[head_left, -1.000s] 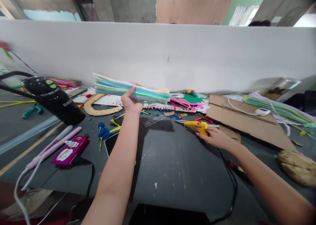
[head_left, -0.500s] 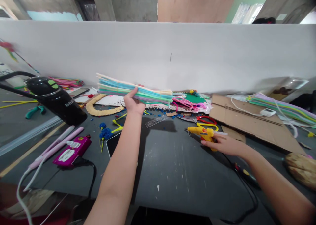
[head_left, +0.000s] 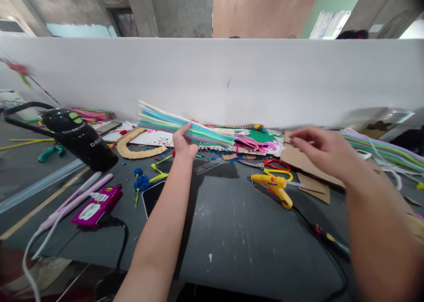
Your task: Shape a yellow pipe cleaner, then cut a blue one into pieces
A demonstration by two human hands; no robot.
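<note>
A bundle of pastel pipe cleaners (head_left: 159, 117), mostly blue, green, purple and cream, is gripped around its middle by my left hand (head_left: 184, 145) and held above the back of the table. My right hand (head_left: 323, 154) is in the air over the cardboard, its fingers loosely bent and apart, with no object visible in them. Below and left of it, a yellow glue gun (head_left: 270, 182) lies on its side with a clear glue stick poking out of the back. Scissors (head_left: 265, 164) with red and yellow handles lie just behind the glue gun.
On the left stand a black tumbler (head_left: 77, 138), a pink hair straightener (head_left: 77, 200) and a magenta box (head_left: 97, 206) with a cord. A clear ruler (head_left: 209, 165) lies mid-table. Cardboard (head_left: 314, 165) and more pipe cleaners (head_left: 380, 149) are at right. A white partition (head_left: 212, 81) rises behind.
My right hand has let go of the glue gun, which now lies on the table, and has risen up and right over the cardboard. My left hand still holds the pipe cleaners.
</note>
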